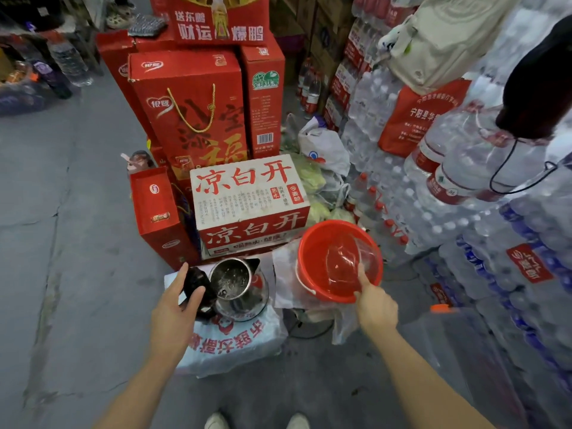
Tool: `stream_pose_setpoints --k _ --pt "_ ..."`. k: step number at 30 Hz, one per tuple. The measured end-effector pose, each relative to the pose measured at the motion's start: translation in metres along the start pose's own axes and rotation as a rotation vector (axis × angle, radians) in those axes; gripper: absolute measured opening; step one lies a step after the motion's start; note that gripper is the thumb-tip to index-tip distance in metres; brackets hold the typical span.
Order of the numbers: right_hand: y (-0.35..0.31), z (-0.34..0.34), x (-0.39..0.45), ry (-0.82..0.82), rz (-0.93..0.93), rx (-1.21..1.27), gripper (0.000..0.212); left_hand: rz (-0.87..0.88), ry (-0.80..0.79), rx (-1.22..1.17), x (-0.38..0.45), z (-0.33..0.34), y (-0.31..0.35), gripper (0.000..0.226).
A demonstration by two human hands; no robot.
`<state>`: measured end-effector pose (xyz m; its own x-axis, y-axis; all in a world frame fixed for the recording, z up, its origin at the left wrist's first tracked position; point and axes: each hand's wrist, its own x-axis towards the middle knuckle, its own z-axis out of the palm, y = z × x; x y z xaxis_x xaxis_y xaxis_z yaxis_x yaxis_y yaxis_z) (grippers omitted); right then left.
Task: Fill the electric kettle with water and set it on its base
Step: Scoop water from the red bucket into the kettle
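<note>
Your left hand is at the kettle, grip spread, fingers open around its black lid, which stands flipped up at the handle side; whether they press it you cannot tell. The kettle stands upright and open-mouthed, steel wall showing inside, on a white sack printed in red characters, which lies on the concrete floor. You cannot tell whether a base sits under the kettle.

Your right hand reaches into the red basin just right of the kettle, grip pinching a clear plastic scoop that lies in the water. The basin rests on crumpled white plastic.

Behind both, a white and red carton reads 凉白开 on its top and again on its front, with 熟水 in a small red patch. Behind that, a red gift box carries the 银鹭 logo and a gold cord handle. A higher red box reads 送东鹏 and 财运. Shrink-wrapped packs of bottled water are stacked along the right.
</note>
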<state>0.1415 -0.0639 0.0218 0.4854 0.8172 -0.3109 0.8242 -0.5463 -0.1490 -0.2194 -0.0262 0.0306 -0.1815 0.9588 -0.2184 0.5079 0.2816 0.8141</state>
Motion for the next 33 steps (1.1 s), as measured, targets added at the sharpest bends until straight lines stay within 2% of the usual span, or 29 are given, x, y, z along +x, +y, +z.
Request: stream_pose_setpoints --k 5,10,13,16,19,26,33 --pt "-0.007 0.011 0.039 -0.105 -0.007 -0.088 0.080 -0.027 0.033 0.008 -0.003 0.005 0.001 0.056" --pt "-0.010 0.019 0.074 -0.220 0.024 0.046 0.072 -0.020 0.071 0.000 -0.006 0.011 0.007 0.055" --pt "-0.004 0.029 0.079 -0.279 0.148 0.392 0.074 -0.041 0.082 -0.001 -0.005 0.014 0.009 0.055" --pt "0.010 0.031 0.063 -0.270 0.300 0.793 0.079 -0.047 0.096 0.009 -0.006 0.015 0.014 0.054" --pt "0.026 0.025 0.041 -0.230 0.372 1.075 0.073 -0.058 0.086 0.017 -0.005 0.015 0.012 0.054" --pt "0.032 -0.005 -0.003 -0.207 0.239 1.309 0.070 -0.079 0.061 -0.037 -0.005 0.016 0.019 0.056" --pt "0.000 -0.023 -0.043 -0.229 0.091 1.337 0.069 -0.019 0.043 0.017 -0.006 0.010 0.024 0.056"
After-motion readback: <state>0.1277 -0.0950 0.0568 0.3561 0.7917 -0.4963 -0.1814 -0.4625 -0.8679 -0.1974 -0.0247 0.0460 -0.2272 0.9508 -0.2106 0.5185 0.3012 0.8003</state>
